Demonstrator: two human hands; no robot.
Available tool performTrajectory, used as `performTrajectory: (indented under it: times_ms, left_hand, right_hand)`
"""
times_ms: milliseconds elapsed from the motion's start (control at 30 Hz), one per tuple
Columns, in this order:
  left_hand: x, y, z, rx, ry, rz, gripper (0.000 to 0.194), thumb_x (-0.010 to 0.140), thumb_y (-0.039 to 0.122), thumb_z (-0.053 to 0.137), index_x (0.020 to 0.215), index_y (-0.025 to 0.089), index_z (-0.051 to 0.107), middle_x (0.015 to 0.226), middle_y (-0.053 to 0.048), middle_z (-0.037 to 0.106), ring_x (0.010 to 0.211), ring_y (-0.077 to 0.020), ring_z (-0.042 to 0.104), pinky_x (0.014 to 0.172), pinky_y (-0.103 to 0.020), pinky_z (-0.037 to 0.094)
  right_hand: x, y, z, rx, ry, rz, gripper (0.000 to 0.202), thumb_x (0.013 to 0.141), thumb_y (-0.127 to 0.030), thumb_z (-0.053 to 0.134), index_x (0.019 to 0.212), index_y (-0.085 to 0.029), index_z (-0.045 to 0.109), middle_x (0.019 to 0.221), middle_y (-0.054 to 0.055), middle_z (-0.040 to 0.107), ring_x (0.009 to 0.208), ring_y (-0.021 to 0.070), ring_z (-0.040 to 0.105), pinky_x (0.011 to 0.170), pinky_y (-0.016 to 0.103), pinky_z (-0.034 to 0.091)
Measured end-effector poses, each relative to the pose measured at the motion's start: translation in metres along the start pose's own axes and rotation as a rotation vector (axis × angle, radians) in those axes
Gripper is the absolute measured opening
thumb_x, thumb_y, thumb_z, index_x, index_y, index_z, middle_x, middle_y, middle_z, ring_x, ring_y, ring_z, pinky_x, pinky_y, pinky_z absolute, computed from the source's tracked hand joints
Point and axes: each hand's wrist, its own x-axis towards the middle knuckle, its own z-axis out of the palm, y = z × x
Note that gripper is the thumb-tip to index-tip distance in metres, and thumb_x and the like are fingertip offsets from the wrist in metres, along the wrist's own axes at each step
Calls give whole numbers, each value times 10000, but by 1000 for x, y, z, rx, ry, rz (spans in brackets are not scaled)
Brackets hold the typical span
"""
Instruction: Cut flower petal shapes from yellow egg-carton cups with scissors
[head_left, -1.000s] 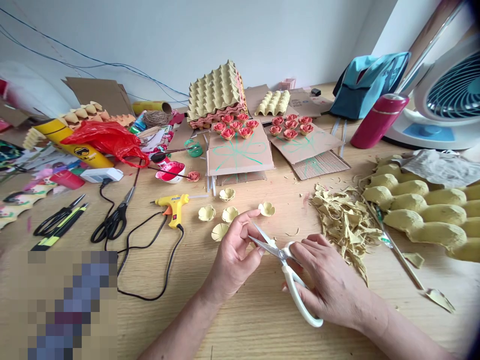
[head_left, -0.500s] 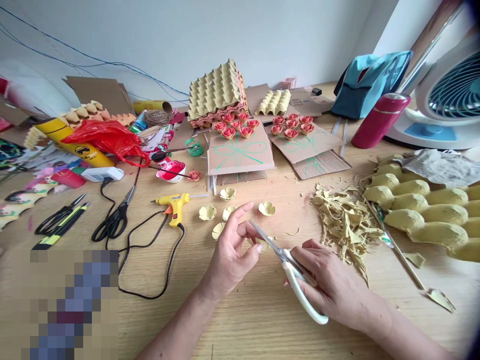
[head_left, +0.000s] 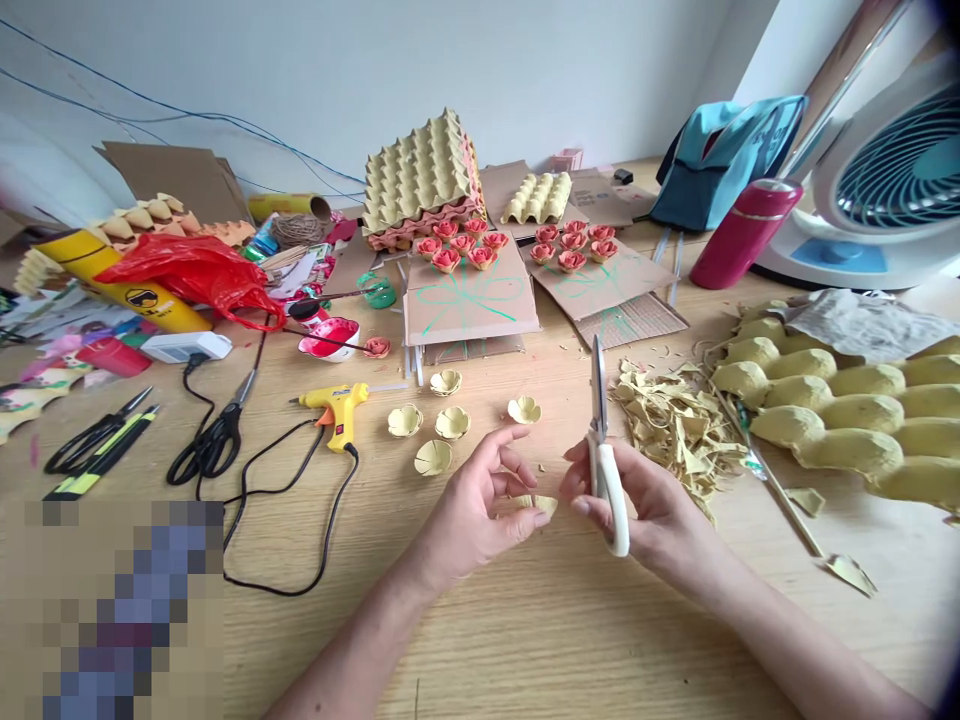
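Between the thumb and fingers of my left hand [head_left: 487,500] is a small yellow egg-carton cup [head_left: 545,506], partly hidden by the fingers. My right hand [head_left: 660,500] is closed around white-handled scissors [head_left: 613,495], whose blades point up and away, pressed together. Beyond my left hand lie several cut petal-edged cups, among them one cup [head_left: 433,457] at the near left and a lone cup [head_left: 524,409] farther right. To the right of the scissors is a heap of yellow carton scraps [head_left: 675,425].
A yellow glue gun [head_left: 341,412] and black scissors [head_left: 210,445] lie on the left. Red paper roses [head_left: 465,245] stand on cardboard at the back. On the right are a large egg tray [head_left: 832,430], a red flask [head_left: 746,235] and a fan [head_left: 885,190].
The scissors have turned from pointing left at my left hand to pointing upward, apart from it. My left hand has come slightly lower, and the view has shifted a little.
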Motion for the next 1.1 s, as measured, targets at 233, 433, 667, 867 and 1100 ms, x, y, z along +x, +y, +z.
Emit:
performTrajectory:
  times_ms: [233, 433, 667, 867, 1100]
  left_hand:
    - [-3, -3, 6, 169, -36, 88, 694, 780, 127, 757, 1391, 283, 466, 1003, -16, 602, 953, -191, 648, 936, -377, 506]
    - [-2, -8, 9, 77, -106, 27, 711, 772, 70, 727, 1403, 275, 471, 1046, -44, 651, 1065, -228, 624, 1033, -424, 443]
    - [0, -5, 10, -404, -85, -98, 593, 814, 175, 741, 1363, 238, 526, 863, 3, 566, 828, -146, 585, 760, -279, 473]
    - [-1, -6, 23, -563, -50, -216, 645, 733, 175, 826, 1316, 250, 561, 1112, -60, 657, 927, -157, 596, 765, -267, 466]
    - [2, -2, 18, -559, 80, -129, 626, 754, 195, 822, 1317, 242, 554, 871, 13, 622, 783, -109, 542, 723, -243, 445]
  right_hand:
    - [0, -3, 9, 6, -66, 62, 196, 914, -377, 666, 997, -218, 587, 901, 11, 621, 835, 177, 570, 747, 308, 470]
    - [1, 3, 10, 213, -20, 71, 330, 890, -458, 695, 1084, -228, 558, 896, 13, 603, 798, 168, 573, 667, 281, 466]
    - [2, -4, 14, 237, 34, 98, 411, 842, -545, 723, 1054, -236, 554, 856, 8, 595, 757, 164, 565, 657, 287, 490]
    - [0, -2, 21, 256, 81, 66, 381, 854, -515, 728, 1046, -248, 536, 877, -2, 588, 723, 153, 580, 628, 277, 517]
    - [-3, -5, 8, -101, 27, -10, 193, 928, -397, 643, 988, -228, 570, 869, 8, 606, 789, 176, 565, 653, 287, 466]
